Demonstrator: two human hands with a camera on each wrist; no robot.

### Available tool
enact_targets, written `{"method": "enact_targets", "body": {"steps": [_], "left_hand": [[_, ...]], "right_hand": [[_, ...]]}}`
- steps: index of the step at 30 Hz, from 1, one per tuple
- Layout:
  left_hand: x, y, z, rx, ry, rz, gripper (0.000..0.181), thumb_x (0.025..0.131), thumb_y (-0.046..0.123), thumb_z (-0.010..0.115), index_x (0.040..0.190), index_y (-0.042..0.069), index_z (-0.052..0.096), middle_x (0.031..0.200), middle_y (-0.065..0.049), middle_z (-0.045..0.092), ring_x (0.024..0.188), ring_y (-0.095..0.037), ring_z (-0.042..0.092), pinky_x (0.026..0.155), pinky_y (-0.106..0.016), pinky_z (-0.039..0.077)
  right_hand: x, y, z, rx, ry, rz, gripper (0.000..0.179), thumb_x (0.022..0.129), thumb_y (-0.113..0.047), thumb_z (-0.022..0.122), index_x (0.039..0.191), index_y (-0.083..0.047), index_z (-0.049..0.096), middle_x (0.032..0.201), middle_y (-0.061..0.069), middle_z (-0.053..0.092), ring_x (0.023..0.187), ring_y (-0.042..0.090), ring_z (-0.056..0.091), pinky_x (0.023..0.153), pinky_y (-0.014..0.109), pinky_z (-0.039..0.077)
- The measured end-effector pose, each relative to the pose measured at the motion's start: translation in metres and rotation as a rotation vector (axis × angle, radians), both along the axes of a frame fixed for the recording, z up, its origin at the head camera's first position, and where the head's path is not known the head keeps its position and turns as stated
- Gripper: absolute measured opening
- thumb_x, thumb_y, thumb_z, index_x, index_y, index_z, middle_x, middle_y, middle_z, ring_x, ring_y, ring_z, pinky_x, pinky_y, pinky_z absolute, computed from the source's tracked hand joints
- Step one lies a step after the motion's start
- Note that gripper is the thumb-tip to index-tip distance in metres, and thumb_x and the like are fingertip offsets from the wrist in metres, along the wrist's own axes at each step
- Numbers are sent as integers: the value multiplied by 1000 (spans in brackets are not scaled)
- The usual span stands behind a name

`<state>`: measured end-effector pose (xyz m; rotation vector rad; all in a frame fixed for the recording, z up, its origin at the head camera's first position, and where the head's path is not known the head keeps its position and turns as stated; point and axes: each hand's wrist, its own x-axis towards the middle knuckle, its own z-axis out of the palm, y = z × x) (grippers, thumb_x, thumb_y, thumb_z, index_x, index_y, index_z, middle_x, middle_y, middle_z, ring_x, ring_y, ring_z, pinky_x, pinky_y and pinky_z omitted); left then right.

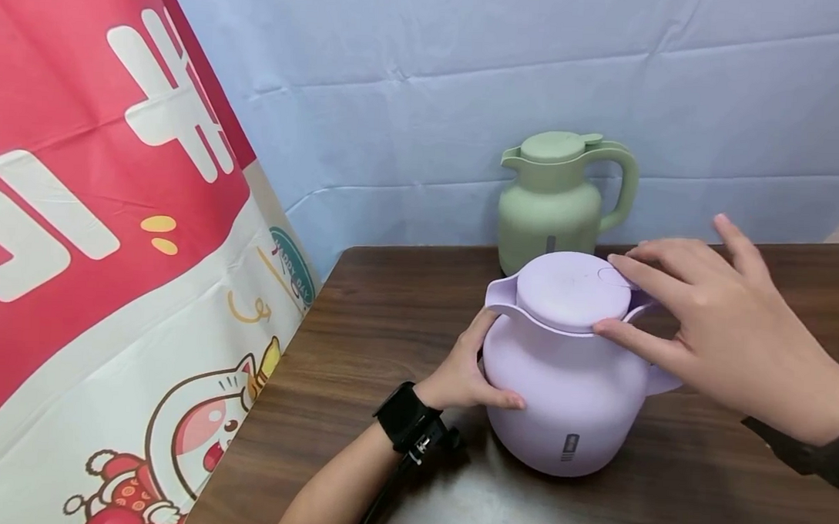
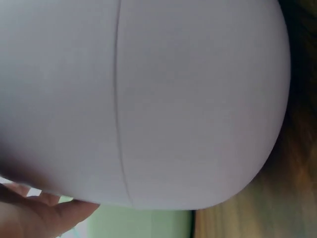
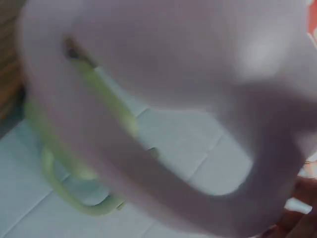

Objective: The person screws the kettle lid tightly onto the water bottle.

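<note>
A lilac thermos jug [image 1: 560, 398] stands upright on the wooden table, its spout to the left and its handle [image 3: 124, 158] to the right. Against the jug's left side my left hand [image 1: 467, 372] holds the body, thumb across the front and fingers mostly hidden behind it. The jug's rounded side [image 2: 198, 109] fills most of the left wrist view. My right hand [image 1: 722, 326] grips the right edge of the round lid [image 1: 564, 294], with the thumb at the front and a finger near the tab at the back; its little finger sticks up.
A sage-green jug [image 1: 549, 212] of similar shape stands behind the lilac one, near the table's back edge. Pale blue cloth [image 1: 396, 122] hangs behind the wooden table [image 1: 375, 330]. A red and white printed banner [image 1: 113, 282] hangs along the left side.
</note>
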<state>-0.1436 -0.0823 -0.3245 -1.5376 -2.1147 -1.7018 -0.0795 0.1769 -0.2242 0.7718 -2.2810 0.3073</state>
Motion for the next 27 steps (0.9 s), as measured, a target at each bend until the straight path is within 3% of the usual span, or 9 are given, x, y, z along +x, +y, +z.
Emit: {"method": "enact_targets", "body": {"steps": [4,8,11,14,17,20,23,24,27], "left_hand": [[-9,0,-9,-40,7,-26,111,52,-8,86,145,4,28,142,-11,32,125,-15,37,101,-34,39],[-19,-1,-18,-101,24,-21,113,56,0,89,149,12,25,147,-4,30,128,-15,35,102,-33,37],[-21,-2,-20,-122,18,-13,108,64,34,89,149,16,25,148,0,29,128,-15,36,102,-33,37],[-19,-2,-21,-118,-26,-4,105,67,62,75,148,18,24,145,0,32,125,-15,40,99,-33,40],[-10,-5,-23,-132,-64,36,106,69,72,64,150,22,18,145,-1,31,125,-15,40,98,-33,42],[2,-9,-26,-179,-48,111,105,74,75,55,152,25,6,151,-2,21,132,-15,32,103,-36,36],[15,-13,-29,-236,94,198,103,80,72,48,153,19,-3,156,-7,7,141,-21,18,110,-41,26],[19,-14,-30,-251,159,224,104,81,69,52,153,17,-3,157,-9,3,142,-23,15,110,-41,24],[28,-15,-35,-253,459,288,112,78,56,70,153,10,0,155,-20,0,141,-36,13,110,-47,23]], "right_hand": [[2,13,-9,8,-15,70,69,88,-66,48,133,-14,57,118,12,60,113,29,48,111,54,10],[4,29,-14,-11,-51,94,64,87,-61,55,136,-20,54,125,10,57,124,21,42,111,53,11],[5,39,-19,-76,-79,112,61,86,-54,62,135,-18,55,125,12,56,122,18,41,111,52,14],[9,43,-29,-143,-139,102,63,85,-39,71,140,-15,50,124,13,56,124,10,39,112,50,14],[15,45,-43,-193,-209,69,77,80,-26,77,146,-14,40,128,15,52,126,-2,32,113,45,12],[22,42,-57,-215,-188,51,80,85,-39,70,148,-7,32,136,19,45,132,7,29,114,40,12],[30,34,-69,-197,-65,35,87,90,-60,52,146,2,28,145,24,34,138,25,25,114,39,13],[33,29,-73,-191,-7,41,87,91,-63,46,146,3,28,146,26,30,139,31,22,113,44,13],[43,14,-82,-160,137,64,79,95,-60,39,146,0,31,149,27,23,139,38,19,112,51,13]]}}
